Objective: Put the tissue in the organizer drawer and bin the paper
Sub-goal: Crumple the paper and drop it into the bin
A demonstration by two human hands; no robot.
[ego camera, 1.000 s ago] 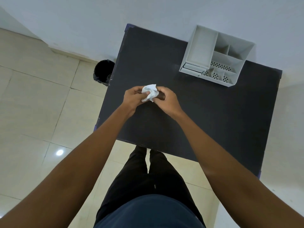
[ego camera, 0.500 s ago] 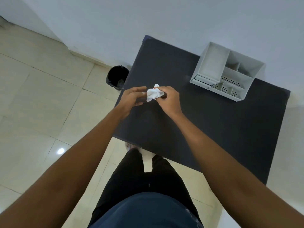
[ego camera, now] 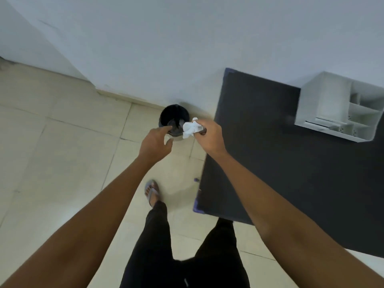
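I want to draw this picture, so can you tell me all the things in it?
bin: one, black, on the floor by the wall, left of the table
table: one, dark grey, on the right
organizer: one, white, at the table's far right
crumpled paper: one, white, in the right hand
sandal: one, greyish, on the forward foot
left hand: one, over the bin, seems empty
right hand: one, pinching the paper beside the bin
legs: two, black trousers
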